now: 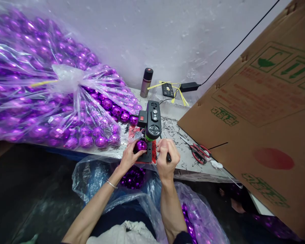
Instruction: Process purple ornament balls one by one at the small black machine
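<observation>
Two bare hands meet at a small black machine [154, 117] standing on a white table [182, 163]. The left hand [130, 156], with a thin bracelet at its wrist, is partly curled, thumb and fingers around a shiny purple ball [141, 145] just below the machine's green-ringed head; whether ball and head touch cannot be told. The right hand [168, 156] is closed in a fist around a black handle [169, 157] at the machine's right side. To the left, a large tied clear bag [68, 78] bulges with similar purple balls, and more lie in an open clear bag [84, 176] below the table's near edge. Behind the machine stand a dark-capped can [146, 83] and, beside it, yellow strips [185, 99] near a black power adapter [189, 87] with a cord [235, 43] rising to the right. Black scraps litter the tabletop. Red-and-black scissors [194, 147] lie right of the fist, near a big cardboard box [240, 135] printed in green and red.
</observation>
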`<state>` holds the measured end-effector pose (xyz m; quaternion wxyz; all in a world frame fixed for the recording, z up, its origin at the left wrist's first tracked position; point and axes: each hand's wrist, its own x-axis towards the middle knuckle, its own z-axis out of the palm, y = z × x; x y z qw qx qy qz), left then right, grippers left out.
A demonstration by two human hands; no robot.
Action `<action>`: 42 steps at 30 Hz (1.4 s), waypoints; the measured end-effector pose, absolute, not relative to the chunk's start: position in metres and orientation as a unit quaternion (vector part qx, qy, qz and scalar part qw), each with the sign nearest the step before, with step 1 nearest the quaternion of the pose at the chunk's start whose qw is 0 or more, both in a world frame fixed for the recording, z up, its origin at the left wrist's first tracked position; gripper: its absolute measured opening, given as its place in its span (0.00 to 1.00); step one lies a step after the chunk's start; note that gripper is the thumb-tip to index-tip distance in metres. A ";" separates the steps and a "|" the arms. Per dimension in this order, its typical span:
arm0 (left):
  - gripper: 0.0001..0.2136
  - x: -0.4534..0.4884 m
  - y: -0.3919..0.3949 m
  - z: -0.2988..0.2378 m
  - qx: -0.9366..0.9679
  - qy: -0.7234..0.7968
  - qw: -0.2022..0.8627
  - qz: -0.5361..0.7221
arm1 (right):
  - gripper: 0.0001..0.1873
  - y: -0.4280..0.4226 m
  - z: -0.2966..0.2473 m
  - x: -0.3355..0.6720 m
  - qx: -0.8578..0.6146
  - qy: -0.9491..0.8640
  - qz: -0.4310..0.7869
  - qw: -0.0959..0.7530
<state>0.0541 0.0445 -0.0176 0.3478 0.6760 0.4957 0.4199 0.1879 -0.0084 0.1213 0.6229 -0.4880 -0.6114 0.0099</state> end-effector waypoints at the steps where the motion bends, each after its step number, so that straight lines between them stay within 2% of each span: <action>1: 0.27 0.055 0.045 -0.017 0.691 0.487 0.332 0.418 | 0.16 -0.008 0.120 0.188 -0.489 -0.611 0.007 0.623; 8: 0.27 0.066 0.049 -0.023 0.747 0.468 0.261 0.394 | 0.16 -0.013 0.113 0.189 -0.483 -0.621 -0.006 0.617; 25: 0.26 0.070 0.045 -0.038 0.727 0.477 0.257 0.422 | 0.15 -0.012 0.046 0.185 -0.463 -0.615 -0.056 0.636; 42: 0.25 0.072 0.048 -0.042 0.725 0.490 0.249 0.415 | 0.16 -0.004 0.025 0.183 -0.451 -0.583 -0.052 0.673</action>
